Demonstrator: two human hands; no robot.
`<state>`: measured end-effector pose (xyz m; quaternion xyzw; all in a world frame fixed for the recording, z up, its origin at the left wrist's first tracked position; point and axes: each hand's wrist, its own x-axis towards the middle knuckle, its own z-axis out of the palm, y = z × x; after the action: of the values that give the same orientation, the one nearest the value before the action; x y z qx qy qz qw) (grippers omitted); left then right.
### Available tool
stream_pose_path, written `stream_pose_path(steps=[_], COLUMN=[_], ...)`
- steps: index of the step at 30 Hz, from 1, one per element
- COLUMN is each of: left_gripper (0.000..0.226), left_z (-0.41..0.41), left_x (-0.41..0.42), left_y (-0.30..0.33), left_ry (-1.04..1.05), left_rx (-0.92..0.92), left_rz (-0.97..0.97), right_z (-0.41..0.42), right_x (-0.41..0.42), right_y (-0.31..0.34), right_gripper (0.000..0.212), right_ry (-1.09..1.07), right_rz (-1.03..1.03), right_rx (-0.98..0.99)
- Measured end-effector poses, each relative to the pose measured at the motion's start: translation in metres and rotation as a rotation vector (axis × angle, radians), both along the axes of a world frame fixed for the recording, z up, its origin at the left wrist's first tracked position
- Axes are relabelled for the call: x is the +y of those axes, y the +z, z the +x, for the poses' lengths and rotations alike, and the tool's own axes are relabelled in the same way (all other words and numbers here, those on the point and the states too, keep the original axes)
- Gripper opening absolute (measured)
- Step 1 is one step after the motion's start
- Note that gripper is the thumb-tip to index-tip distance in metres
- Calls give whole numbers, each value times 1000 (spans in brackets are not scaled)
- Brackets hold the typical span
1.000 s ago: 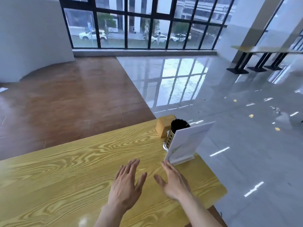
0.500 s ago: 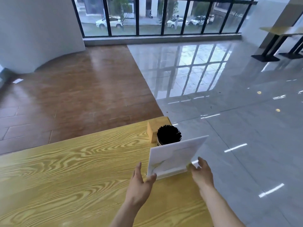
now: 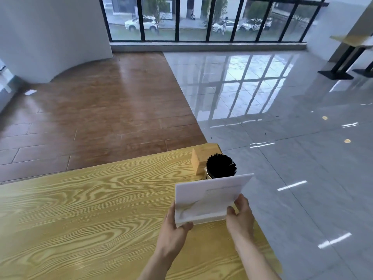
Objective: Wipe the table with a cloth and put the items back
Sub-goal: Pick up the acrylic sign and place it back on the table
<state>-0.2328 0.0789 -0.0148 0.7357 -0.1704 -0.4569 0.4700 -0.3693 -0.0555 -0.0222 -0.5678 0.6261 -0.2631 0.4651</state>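
A white sign stand stands near the right end of the yellow wood-grain table. My left hand grips its lower left corner and my right hand grips its lower right edge. Just behind the stand is a metal holder full of black sticks, partly hidden by the stand. A small wooden box sits beside the holder at the table's far right corner. No cloth is in view.
The table's right edge runs close to my right hand, with shiny grey tile floor beyond it. Brown wood floor lies past the far edge. Another table on black legs stands at the far right.
Both hands went from flat and open above the table to gripping the sign stand's two lower sides. The stand now sits closer to me and tilted.
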Motion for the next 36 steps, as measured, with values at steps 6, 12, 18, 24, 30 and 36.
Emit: stream_pose_path(steps=[6,12,18,24,30,36], left_gripper=[81,79,68,57,63,72], left_z=[90,213,336,433,508,567], left_x=[103,251,396,477,497,494], left_y=[4,12,20,31,41,27], left_ry=[188,416,656,807,804,752], left_rx=[-28,-54,-112,-99,-99,-85], left_rz=[-27,-55,-95,-132,-157,-143], right_z=[98,240,381,483,558,614], right_x=[86,220,356,435,454,438], right_y=[-1,2,9,28,46,19], right_gripper=[46,46,39,32,26,28], right_ry=[137,326,507,685,685,669], right_rz=[-57,-99,-96,-98,-92,-30], right_rx=[37,52,27,-4,40,40])
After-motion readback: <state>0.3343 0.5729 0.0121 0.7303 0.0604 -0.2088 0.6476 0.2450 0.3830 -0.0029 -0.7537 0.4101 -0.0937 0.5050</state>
